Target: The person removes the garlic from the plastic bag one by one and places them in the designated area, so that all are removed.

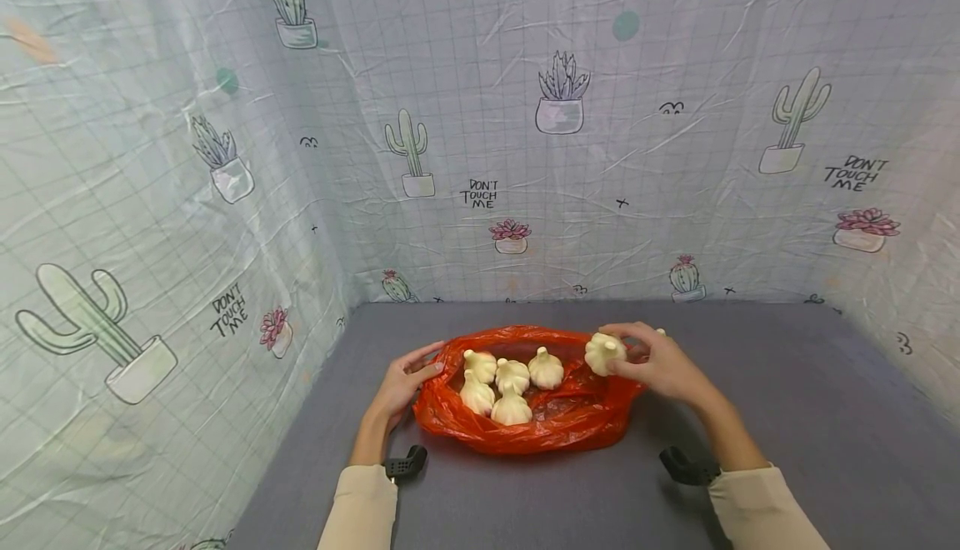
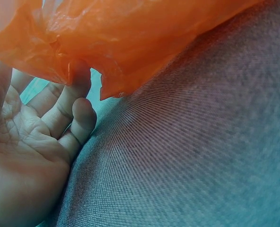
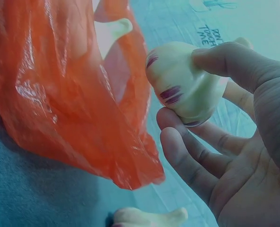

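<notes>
A red plastic bag lies spread open on the table, with several garlic bulbs inside. At its left rim, my left hand pinches the plastic between thumb and fingers; the left wrist view shows the orange-looking bag over the fingertips. My right hand grips one garlic bulb above the bag's right rim. In the right wrist view, thumb and fingers hold this pale bulb with purple streaks, beside the bag.
Another garlic bulb lies outside the bag, mostly hidden behind my right hand in the head view. The grey table meets a hanging sheet with cactus prints at the back and sides.
</notes>
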